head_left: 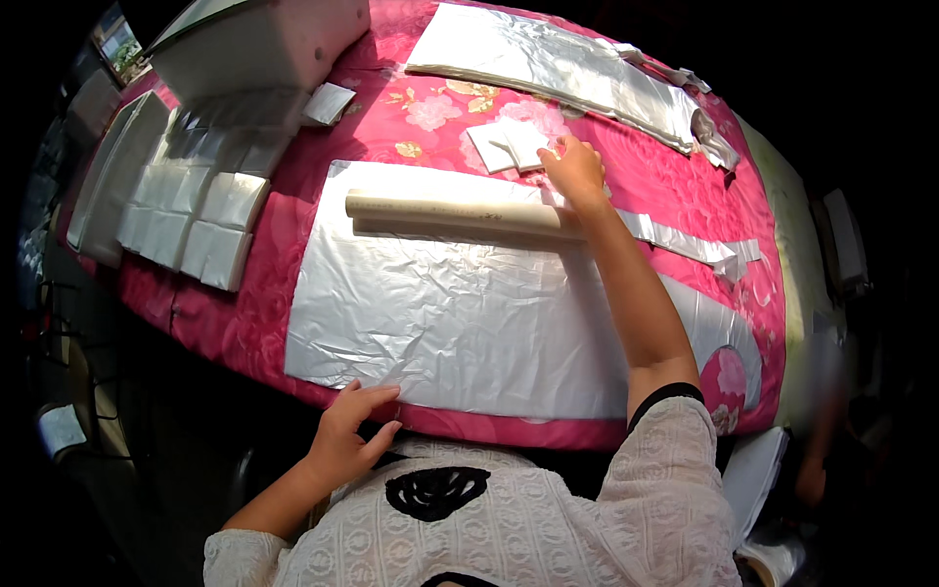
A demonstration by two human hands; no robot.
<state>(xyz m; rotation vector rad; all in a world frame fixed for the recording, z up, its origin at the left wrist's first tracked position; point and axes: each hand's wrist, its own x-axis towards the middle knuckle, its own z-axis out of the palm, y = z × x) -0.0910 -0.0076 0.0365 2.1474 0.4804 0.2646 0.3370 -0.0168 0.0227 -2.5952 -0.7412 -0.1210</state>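
White packets by right hand, contact unclear; forearm hides tube end.

Pink flowery cloth: it is carrying everything.
Big silvery sheet: we are seeing it lying near us.
Long silvery pile: it is lying farther away.
Small white squares: they are sitting between sheet and pile.
White packets: they are lying in rows, left.
Big pale box: it is standing behind the packets.

A tube lies on the sheet, packets behind it, seemingly a box back-left.
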